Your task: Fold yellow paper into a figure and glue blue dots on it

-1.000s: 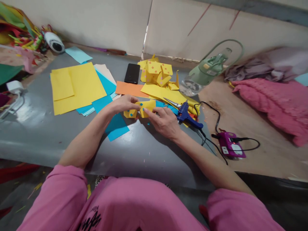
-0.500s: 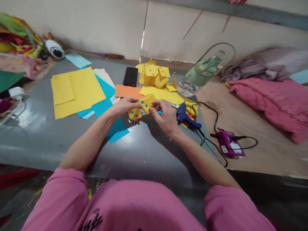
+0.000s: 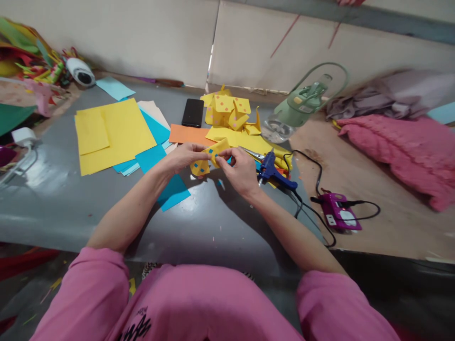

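Observation:
Between my two hands is a folded yellow paper piece (image 3: 201, 167) dotted with small blue squares. My left hand (image 3: 185, 157) pinches its upper left part between thumb and fingers. On its right side, the fingertips of my right hand (image 3: 239, 166) press against the paper by a blue square. Just right of that hand lies a blue glue gun (image 3: 273, 171), with scissors (image 3: 253, 154) partly hidden next to it. Behind my hands stand yellow folded paper shapes (image 3: 227, 111) with orange and pink spots. An orange paper strip (image 3: 190, 135) lies beyond my left hand.
Yellow sheets (image 3: 117, 137) and blue paper (image 3: 174, 192) lie to the left. A black phone (image 3: 193, 112) and a green-topped bottle (image 3: 302, 104) are at the back. Cords run right to a purple power strip (image 3: 341, 212). Pink cloth (image 3: 401, 151) lies far right.
My right hand has shifted slightly left along the yellow paper, covering more of its right side. My left hand keeps its hold in nearly the same place.

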The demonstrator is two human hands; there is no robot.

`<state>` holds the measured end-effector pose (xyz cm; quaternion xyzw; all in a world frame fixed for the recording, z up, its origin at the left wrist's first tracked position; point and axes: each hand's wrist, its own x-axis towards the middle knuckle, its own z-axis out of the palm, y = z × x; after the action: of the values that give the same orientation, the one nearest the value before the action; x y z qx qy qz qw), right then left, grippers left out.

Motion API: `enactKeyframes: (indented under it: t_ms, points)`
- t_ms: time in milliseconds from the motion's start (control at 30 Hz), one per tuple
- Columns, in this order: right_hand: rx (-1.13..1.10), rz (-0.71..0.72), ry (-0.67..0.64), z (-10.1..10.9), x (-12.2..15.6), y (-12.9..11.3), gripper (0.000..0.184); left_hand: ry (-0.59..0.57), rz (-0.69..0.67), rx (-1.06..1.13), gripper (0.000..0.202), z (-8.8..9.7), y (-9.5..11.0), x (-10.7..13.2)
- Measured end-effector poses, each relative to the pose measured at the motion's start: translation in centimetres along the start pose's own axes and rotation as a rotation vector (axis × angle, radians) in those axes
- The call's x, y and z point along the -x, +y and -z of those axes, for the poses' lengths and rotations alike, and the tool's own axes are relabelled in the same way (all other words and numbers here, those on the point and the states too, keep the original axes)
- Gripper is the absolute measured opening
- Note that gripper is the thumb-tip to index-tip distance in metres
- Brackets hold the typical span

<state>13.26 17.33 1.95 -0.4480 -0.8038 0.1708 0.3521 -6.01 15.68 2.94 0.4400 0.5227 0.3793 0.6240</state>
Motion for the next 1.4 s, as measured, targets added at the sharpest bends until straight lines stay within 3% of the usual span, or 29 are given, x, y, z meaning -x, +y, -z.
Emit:
enactKeyframes:
  t_ms: [367, 533, 867, 1400]
  points:
    - [-0.096, -0.113, -0.034, -0.09, -0.06, -0.34, 0.009, -0.009, -0.016, -0.027, 0.03, -0.27, 0.02, 0.1]
    - [-0.111, -0.109, -0.058, -0.16, -0.11, 0.02, 0.008, 0.005, -0.026, -0.105, 0.021, -0.44, 0.26, 0.31]
    - [-0.01, -0.083, -0.128, 0.12, -0.5, 0.14, 0.007, 0.097, -0.09, -0.33, 0.014, -0.56, 0.21, 0.43]
    - [0.129, -0.076, -0.176, 0.13, -0.59, 0.19, 0.009, 0.12, -0.106, -0.43, 0.013, -0.66, 0.13, 0.32]
